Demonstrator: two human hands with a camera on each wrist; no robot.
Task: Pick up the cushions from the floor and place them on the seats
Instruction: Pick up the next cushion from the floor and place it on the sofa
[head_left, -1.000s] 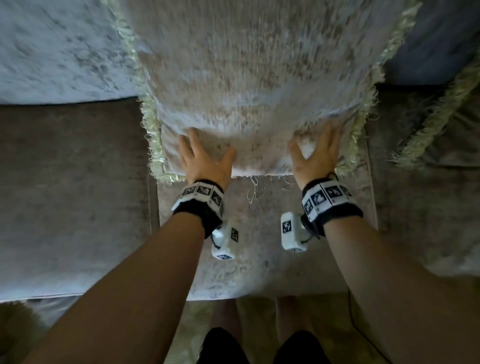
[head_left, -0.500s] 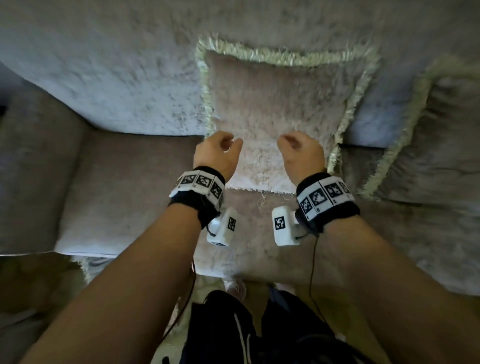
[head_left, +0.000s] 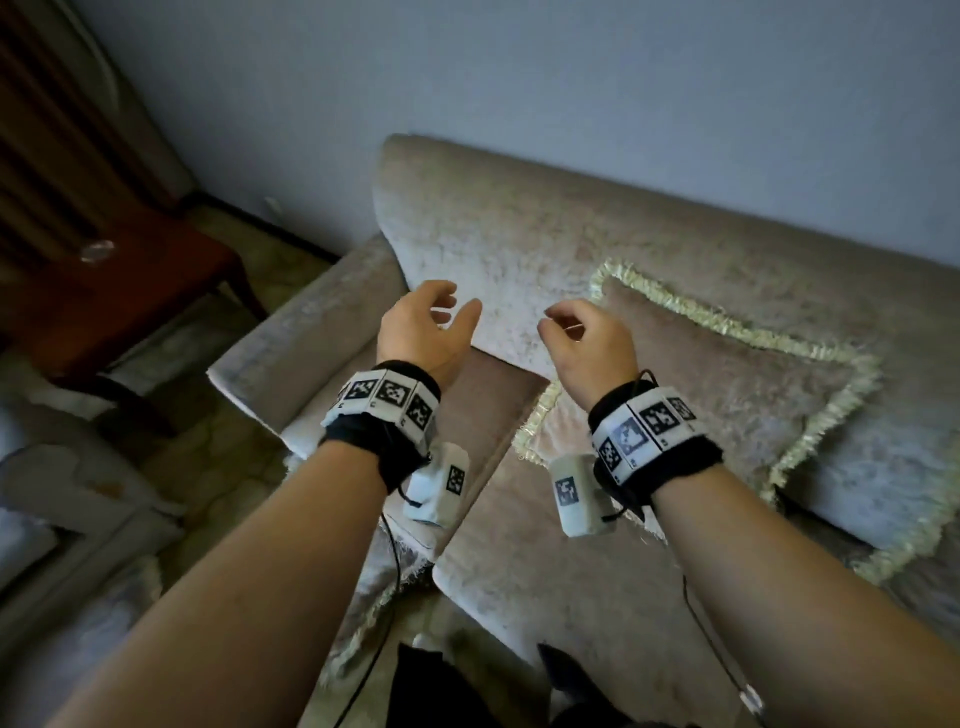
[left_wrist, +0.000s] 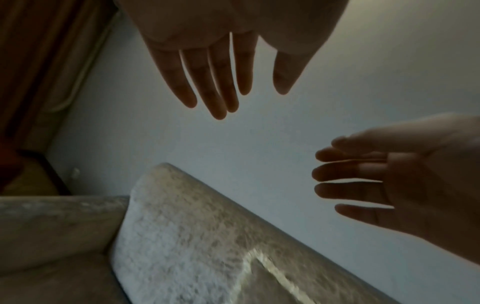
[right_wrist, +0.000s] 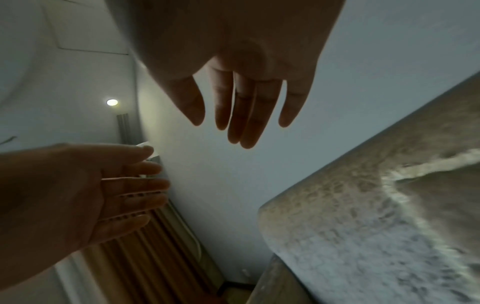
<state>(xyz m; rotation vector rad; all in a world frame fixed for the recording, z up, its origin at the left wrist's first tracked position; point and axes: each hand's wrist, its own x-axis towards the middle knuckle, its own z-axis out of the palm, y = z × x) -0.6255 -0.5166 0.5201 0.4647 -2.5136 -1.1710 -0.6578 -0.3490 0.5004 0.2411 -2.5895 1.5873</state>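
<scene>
A beige velvet cushion (head_left: 727, 384) with a pale fringe leans upright against the sofa backrest (head_left: 519, 228), on the seat (head_left: 561, 582). A second fringed cushion (head_left: 878, 488) lies at the far right, partly cut off. My left hand (head_left: 449, 312) and right hand (head_left: 563, 325) hover in the air in front of the backrest, apart from the cushion and holding nothing. The left wrist view shows the left hand's fingers (left_wrist: 221, 86) straight and loose, with the right hand (left_wrist: 363, 181) beside them. In the right wrist view the right hand's fingers (right_wrist: 241, 111) hang relaxed too.
The sofa's left armrest (head_left: 311, 332) is below my left hand. A dark wooden chair (head_left: 130, 296) stands at the left by a brown curtain (head_left: 47, 130). Another upholstered seat (head_left: 67, 499) sits at the lower left, with patterned floor (head_left: 223, 452) between.
Both hands left the cushion, which they pressed flat a second ago, and pulled back into the air. The view swung left, and the cushion stays against the backrest.
</scene>
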